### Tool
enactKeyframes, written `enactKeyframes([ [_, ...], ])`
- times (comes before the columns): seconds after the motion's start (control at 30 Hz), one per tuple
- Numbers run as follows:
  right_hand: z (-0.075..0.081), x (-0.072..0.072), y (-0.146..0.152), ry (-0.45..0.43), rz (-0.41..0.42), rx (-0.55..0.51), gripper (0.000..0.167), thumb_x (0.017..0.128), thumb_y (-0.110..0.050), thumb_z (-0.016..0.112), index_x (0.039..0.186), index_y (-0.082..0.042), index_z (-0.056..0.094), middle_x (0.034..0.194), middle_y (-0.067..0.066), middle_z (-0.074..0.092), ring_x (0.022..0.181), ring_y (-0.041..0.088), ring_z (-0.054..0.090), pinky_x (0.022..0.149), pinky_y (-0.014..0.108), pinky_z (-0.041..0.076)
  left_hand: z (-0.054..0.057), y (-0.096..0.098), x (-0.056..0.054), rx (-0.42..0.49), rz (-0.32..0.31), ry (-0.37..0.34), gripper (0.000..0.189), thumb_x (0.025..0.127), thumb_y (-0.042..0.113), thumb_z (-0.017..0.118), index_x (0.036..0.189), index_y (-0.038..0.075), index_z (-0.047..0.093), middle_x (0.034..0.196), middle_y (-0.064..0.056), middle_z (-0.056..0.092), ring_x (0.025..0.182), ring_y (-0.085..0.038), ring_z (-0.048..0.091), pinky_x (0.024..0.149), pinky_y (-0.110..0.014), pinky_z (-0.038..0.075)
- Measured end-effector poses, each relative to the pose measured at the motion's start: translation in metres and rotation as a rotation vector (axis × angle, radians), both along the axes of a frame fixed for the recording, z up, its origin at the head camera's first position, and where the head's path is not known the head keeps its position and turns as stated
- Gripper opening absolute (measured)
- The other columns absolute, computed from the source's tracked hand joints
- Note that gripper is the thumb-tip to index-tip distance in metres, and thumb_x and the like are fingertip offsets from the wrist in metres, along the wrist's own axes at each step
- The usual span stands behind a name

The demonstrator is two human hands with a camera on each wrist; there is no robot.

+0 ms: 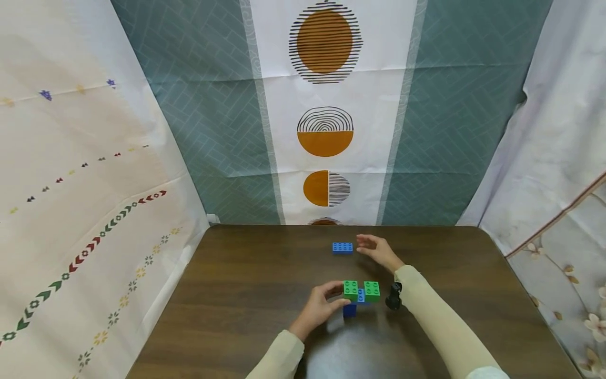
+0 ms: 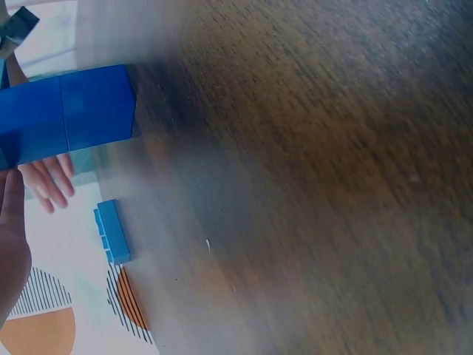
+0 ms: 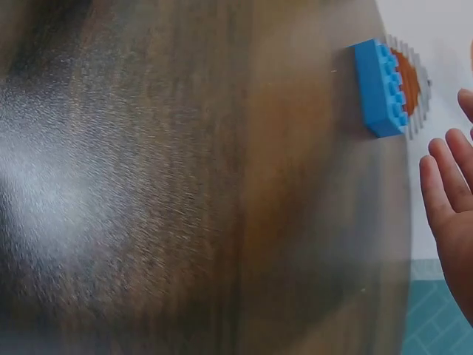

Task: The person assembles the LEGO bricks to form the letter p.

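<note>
My left hand (image 1: 318, 307) grips a small structure of toy building blocks, its fingers and thumb on the structure's left side. Two green blocks (image 1: 372, 291) sit on top, apart from each other, with blue studs showing between them. Underneath, a blue column (image 1: 350, 310) points down; in the left wrist view it shows as two blue blocks (image 2: 96, 107) joined end to end. My right hand (image 1: 379, 252) holds nothing, its fingers extended and slightly bent. Just left of its fingertips, a loose blue brick (image 1: 342, 248) lies studs up on the table, apart from the hand.
The brown wooden table (image 1: 236, 295) ends at a patterned cloth backdrop (image 1: 326, 158) just beyond the loose brick. White curtains (image 1: 558, 131) hang along both sides. A black wrist device (image 1: 394, 296) sits on the right sleeve, close to the held structure.
</note>
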State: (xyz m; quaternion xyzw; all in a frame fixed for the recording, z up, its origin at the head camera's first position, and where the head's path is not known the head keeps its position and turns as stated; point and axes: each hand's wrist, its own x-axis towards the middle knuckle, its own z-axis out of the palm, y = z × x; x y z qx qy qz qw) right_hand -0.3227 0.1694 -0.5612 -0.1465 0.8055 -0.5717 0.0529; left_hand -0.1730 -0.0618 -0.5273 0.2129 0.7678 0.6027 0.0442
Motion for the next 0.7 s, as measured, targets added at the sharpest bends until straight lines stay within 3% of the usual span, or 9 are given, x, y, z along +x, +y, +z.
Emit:
enactKeyframes([
  [0.1,-0.008,-0.002,-0.001,-0.024,0.003,0.007,0.053,0.092,-0.011,0.066,0.137,0.006,0.046,0.134,0.026,0.052,0.119,0.040,0.054,0.096,0.046,0.049,-0.001,0.001,0.000,0.005,-0.006,0.001,0.033,0.085,0.003,0.072,0.117,-0.002,0.064,0.111,-0.016,0.067,0.105,-0.024,0.064,0.093,-0.040,0.051],
  [0.37,-0.013,-0.005,-0.003,0.034,0.049,-0.010,0.059,0.090,-0.022,0.070,0.136,0.007,0.046,0.134,0.026,0.051,0.115,0.038,0.056,0.091,0.045,0.052,0.001,0.001,0.000,0.007,0.004,-0.005,0.033,0.084,0.001,0.072,0.116,-0.003,0.064,0.111,-0.017,0.067,0.105,-0.027,0.064,0.092,-0.037,0.052],
  [0.53,-0.013,-0.011,-0.004,-0.070,0.020,0.014,0.059,0.092,-0.012,0.066,0.141,0.006,0.040,0.142,0.027,0.042,0.124,0.044,0.047,0.100,0.052,0.044,0.003,0.001,0.000,0.002,0.006,-0.003,0.033,0.084,0.001,0.072,0.115,-0.003,0.064,0.110,-0.017,0.067,0.105,-0.027,0.064,0.092,-0.036,0.052],
  [0.7,-0.017,-0.015,-0.008,-0.110,0.014,0.054,0.059,0.093,-0.008,0.065,0.142,0.007,0.037,0.143,0.029,0.040,0.125,0.045,0.046,0.101,0.054,0.042,0.004,0.000,0.000,-0.007,0.001,-0.001,0.032,0.084,0.002,0.072,0.115,-0.002,0.064,0.110,-0.016,0.068,0.105,-0.026,0.064,0.093,-0.035,0.052],
])
